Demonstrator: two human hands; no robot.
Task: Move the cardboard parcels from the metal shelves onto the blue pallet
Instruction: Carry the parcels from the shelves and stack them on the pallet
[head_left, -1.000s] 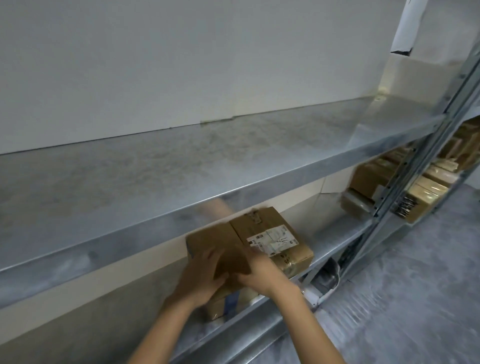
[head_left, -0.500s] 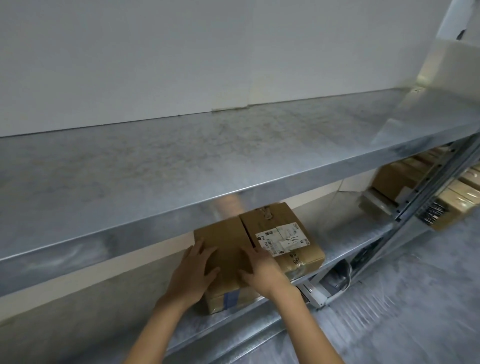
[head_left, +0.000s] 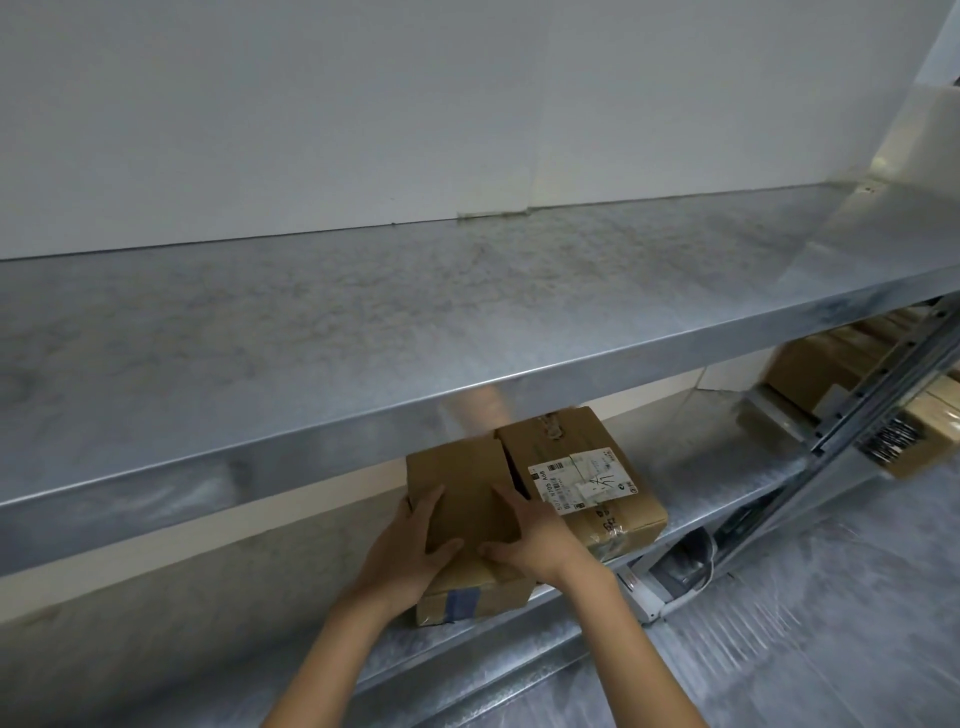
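Cardboard parcel (head_left: 462, 499) sits just under the upper shelf (head_left: 467, 322) with left hand (head_left: 410, 551) and right hand (head_left: 537, 540) both gripping its top, so lifting too early probably bangs it into that shelf's lip.

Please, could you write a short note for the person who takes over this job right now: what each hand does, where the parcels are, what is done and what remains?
Left hand: grips the left edge of the plain parcel, thumb on top.
Right hand: grips its right edge, fingers in the gap beside the labelled parcel.
Both parcels are on the lower shelf. More parcels are in the bay to the right.
Done: cannot tell, as the blue pallet is not in view.
Left: carry the plain parcel to the pallet, then the labelled one and the rest.
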